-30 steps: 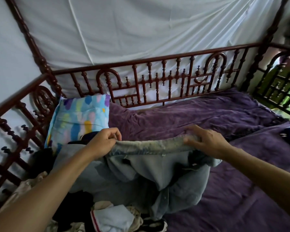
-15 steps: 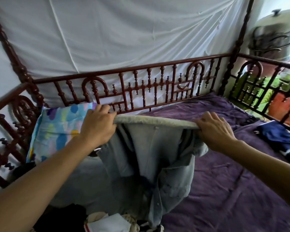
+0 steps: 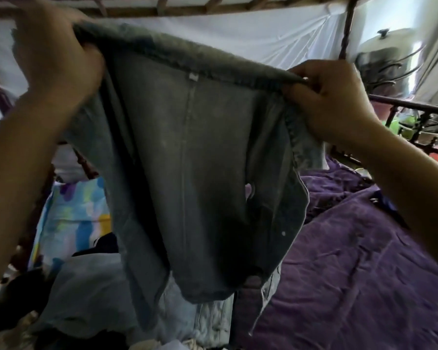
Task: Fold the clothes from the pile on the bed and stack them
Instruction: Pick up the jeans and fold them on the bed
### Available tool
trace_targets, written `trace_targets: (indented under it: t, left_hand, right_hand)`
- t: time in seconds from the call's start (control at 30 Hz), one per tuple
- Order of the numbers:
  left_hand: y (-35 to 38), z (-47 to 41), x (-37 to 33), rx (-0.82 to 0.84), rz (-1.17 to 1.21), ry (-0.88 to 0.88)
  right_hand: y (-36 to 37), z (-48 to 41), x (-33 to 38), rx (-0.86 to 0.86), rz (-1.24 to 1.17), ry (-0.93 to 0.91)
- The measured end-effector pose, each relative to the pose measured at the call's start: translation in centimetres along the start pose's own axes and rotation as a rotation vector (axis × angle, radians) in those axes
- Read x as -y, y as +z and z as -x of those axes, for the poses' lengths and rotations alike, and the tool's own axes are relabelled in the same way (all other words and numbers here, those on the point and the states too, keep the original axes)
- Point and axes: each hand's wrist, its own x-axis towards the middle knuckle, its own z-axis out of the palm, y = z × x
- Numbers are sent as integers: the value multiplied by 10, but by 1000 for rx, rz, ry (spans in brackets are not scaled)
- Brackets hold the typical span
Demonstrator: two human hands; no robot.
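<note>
A faded blue-grey pair of jeans [image 3: 202, 173] hangs in the air in front of me, held up by its waistband. My left hand [image 3: 56, 54] grips the waistband's left end high at the upper left. My right hand [image 3: 331, 102] pinches the right end, a little lower. The jeans' lower part drops down toward the pile of clothes [image 3: 86, 294] at the lower left of the bed and hides the middle of it. The pile holds pale grey, black and white garments.
A purple bedspread [image 3: 352, 261] covers the bed to the right. A colourful pillow [image 3: 71, 218] leans at the left behind the pile. The dark wooden bed rail [image 3: 415, 107] runs along the right side, with a white cloth wall [image 3: 263, 31] behind.
Both hands have lifted the jeans from just above the pile up to head height, and the garment now hangs open. My view has tilted upward.
</note>
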Motion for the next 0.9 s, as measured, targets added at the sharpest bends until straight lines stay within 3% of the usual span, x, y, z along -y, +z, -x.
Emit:
trace_targets:
  t: [0.2,0.37,0.57,0.7,0.9]
  left_hand:
    - [77,33,-35,167,-230,57]
    - [183,115,-90,550,-212,13]
    - [317,196,-200,1037,-15,-129]
    - [407,255,-288,1161,314,-465]
    - [572,352,-422,1225,270,-428]
  right_hand:
    - [-9,32,-44,244,-216,214]
    - [-5,92,-141,364,29,333]
    - [-43,159,-306,401,321,582]
    - [-82,192,-432,389,357,769]
    - [-127,243,-633,458,345,1071]
